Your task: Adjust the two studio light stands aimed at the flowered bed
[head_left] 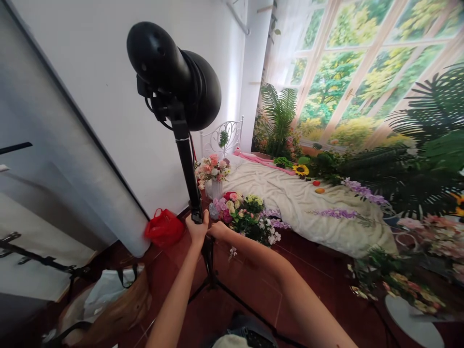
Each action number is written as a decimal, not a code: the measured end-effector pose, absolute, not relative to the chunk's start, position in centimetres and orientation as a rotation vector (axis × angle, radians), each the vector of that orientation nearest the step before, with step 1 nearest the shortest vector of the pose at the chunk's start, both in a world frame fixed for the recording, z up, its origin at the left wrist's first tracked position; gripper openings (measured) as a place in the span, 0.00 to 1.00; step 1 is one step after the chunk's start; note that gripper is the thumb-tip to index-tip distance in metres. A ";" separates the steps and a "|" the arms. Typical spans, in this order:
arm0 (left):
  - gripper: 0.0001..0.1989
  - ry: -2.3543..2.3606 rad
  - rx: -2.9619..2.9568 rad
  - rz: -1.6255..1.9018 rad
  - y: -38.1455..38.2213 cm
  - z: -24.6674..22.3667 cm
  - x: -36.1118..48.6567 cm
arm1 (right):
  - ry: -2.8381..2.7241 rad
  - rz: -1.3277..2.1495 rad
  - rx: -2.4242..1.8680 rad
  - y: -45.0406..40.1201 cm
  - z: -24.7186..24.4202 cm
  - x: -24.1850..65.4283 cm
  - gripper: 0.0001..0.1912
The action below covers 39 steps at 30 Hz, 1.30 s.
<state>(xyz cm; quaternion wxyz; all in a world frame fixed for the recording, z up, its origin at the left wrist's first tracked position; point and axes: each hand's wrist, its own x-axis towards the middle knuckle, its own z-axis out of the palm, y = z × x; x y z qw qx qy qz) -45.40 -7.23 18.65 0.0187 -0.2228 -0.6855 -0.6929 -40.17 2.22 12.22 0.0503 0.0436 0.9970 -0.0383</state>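
A black studio light (174, 77) with a rounded body and reflector sits on top of a black light stand (188, 169). The stand rises upright in front of me, its legs spread over the floor. My left hand (197, 226) is closed around the pole just below a joint, thumb up. Slightly lower and to the right, my right hand (218, 231) is closed against the same stand; its fingertips are partly hidden. A cable hangs from the lamp's bracket.
A red plastic bag (165, 227) and a brown bag (123, 299) stand on the left. Behind the stand are artificial flowers (239, 212) and a bed with a cream blanket (275, 193). A window-print backdrop (362, 72) hangs behind. More flowers (406, 290) fill the right.
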 end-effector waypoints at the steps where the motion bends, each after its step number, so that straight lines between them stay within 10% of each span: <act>1: 0.14 -2.123 -0.671 -2.129 -7.2 18.6 -45.4 | 3.043 -0.097 0.094 2.4 12.3 -40.0 0.07; 21: 0.13 -2.139 -0.749 -2.035 -7.7 20.5 -44.7 | 3.143 -0.062 0.099 2.4 8.9 -39.6 0.22; 39: 0.14 -2.109 -0.742 -2.064 -7.5 20.0 -45.2 | 3.253 -0.196 0.448 0.9 5.0 -39.3 0.13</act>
